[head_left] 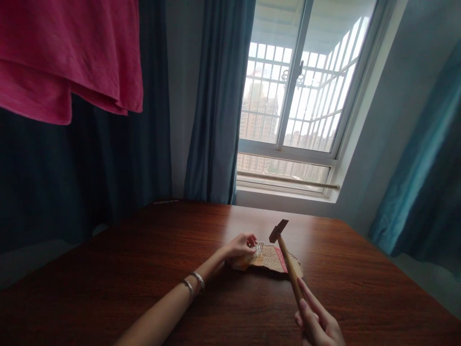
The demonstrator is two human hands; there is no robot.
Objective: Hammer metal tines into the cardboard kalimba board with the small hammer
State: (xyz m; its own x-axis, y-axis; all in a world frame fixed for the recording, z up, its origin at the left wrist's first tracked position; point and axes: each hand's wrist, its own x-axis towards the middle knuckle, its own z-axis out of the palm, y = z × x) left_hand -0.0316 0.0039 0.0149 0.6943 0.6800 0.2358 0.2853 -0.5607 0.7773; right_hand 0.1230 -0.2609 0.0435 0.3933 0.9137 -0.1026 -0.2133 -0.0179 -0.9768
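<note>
My left hand (240, 246) reaches across the brown wooden table (144, 269) and pinches a small metal pronged tool (258, 247) upright on a tan leather piece (271, 259) dotted with punched holes and edged with a pink strip. My right hand (319, 322), at the bottom right, is closed round the wooden handle of a hammer (284, 250). The hammer's dark head (278, 230) is raised a little above and to the right of the pronged tool. Two bracelets (193, 282) circle my left wrist.
A window (295, 96) with a grille stands behind the table, flanked by blue curtains (216, 105). A pink cloth (68, 57) hangs at the top left. A teal curtain (425, 192) hangs on the right. The table's far edge runs just below the window sill.
</note>
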